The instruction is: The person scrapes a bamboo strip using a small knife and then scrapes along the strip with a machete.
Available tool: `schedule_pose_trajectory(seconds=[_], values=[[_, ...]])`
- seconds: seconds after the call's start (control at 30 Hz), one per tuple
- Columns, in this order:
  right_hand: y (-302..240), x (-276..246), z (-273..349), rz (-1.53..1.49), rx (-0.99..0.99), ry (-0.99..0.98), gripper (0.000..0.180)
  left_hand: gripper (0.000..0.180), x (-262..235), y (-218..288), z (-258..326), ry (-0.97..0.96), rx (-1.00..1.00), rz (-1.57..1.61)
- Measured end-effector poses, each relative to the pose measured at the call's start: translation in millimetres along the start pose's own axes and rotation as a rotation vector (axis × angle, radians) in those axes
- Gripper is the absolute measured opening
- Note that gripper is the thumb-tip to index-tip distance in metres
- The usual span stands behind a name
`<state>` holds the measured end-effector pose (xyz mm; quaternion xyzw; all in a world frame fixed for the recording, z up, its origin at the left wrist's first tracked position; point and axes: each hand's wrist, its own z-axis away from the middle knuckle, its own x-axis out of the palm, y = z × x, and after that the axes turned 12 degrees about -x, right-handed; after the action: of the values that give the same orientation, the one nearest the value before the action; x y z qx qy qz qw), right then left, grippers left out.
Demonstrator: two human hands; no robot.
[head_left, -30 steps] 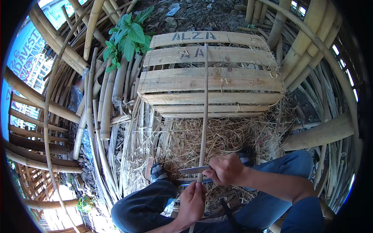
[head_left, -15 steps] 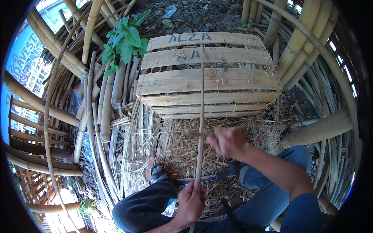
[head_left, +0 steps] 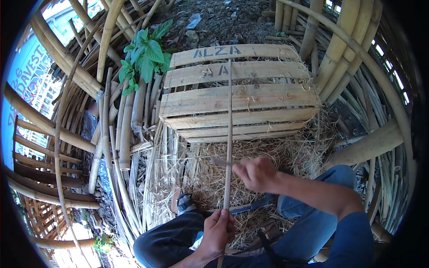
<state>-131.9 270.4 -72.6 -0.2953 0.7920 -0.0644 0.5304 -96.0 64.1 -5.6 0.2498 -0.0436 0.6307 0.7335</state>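
Fingers [head_left: 222, 215] of the left hand [head_left: 216, 234] were pinching a thin bamboo strip [head_left: 229, 143], thumb on top. Short tail of strip stuck out on the near side of that grip. Jeans-clad legs [head_left: 167, 239] were bent to either side. Just ahead and right of the left fingers: a long dark object [head_left: 259, 205], kind unclear.

Right hand [head_left: 258, 174] sat farther out, just right of the strip, fingers curled in a fist round a knife [head_left: 219, 161]; handle hidden, blade blurred. Blade pointed left, roughly square to the strip. Couldn't tell if it was touching.

Key relation: strip's long axis ran nearly straight away from the left fingers, most of its length ahead of them. Left hand had the near end; right hand was nearer the middle.

Loose shavings [head_left: 210, 178] covered the ground beyond the left fingers.

One container: slatted wooden crate [head_left: 272, 94], past both hands, slats up. Strip's far end overlapped it in view; contact not clear. Curled shavings lay on the slats. Straw-like bits showed through the gaps; couldn't tell if inside or underneath.

Farther, off to the left of both hands: green plant [head_left: 145, 56] beside bamboo poles [head_left: 126, 134].
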Motion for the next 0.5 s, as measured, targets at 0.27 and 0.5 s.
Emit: schedule_pose_trajectory(seconds=[0.27, 0.5], values=[[-3, 1, 0, -0.143, 0.134, -0.073, 0.043, 0.028, 5, -2, -1, 0.053, 0.044, -0.055], [5, 5, -1, -0.059, 0.088, -0.118, 0.045, 0.029, 4, -4, -6, 0.085, 0.093, -0.111]])
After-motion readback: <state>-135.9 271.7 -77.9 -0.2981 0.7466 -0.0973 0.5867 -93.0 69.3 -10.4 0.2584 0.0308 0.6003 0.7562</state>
